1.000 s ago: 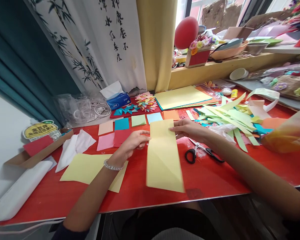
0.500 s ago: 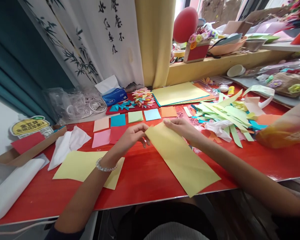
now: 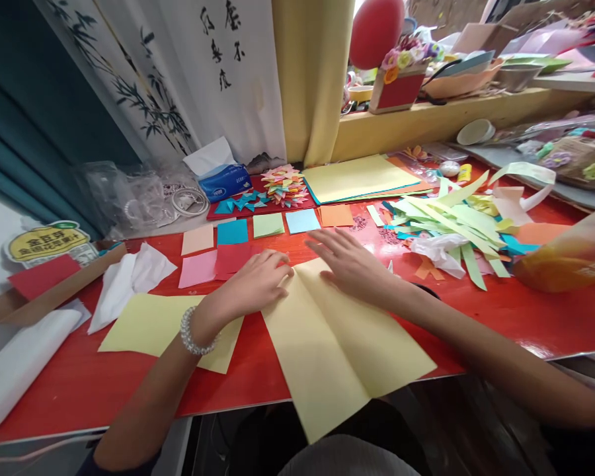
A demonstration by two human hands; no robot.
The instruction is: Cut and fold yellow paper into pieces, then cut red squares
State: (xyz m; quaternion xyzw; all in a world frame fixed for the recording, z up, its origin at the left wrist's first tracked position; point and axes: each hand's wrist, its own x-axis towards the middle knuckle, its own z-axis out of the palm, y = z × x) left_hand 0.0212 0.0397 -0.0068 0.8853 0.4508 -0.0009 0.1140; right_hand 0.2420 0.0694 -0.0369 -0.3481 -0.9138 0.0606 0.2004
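Note:
A yellow sheet of paper (image 3: 322, 350) lies unfolded before me, with a crease down its middle and its near corner hanging past the table edge. My left hand (image 3: 260, 283), with a beaded bracelet at the wrist, has its fingers curled on the sheet's far left edge. Across the far right part of the sheet rests my right hand (image 3: 352, 264), fingers stretched out and holding nothing. Another piece of yellow paper (image 3: 146, 327) lies to the left, partly under my left forearm. Small paper squares, among them a pink one (image 3: 198, 269) and a light blue one (image 3: 302, 222), sit beyond my hands.
At the back of the red table (image 3: 64, 383) are a tissue pack (image 3: 225, 182), folded paper pieces (image 3: 282, 186) and stacked sheets (image 3: 361, 178). Green paper strips (image 3: 456, 218) heap at the right. A cardboard box (image 3: 74, 284) and white roll (image 3: 27, 370) stand left.
The folded yellow sheet has been opened out, its left half now spread to the left. My right hand went from pinching its edge to lying flat; my left hand now grips the far left edge.

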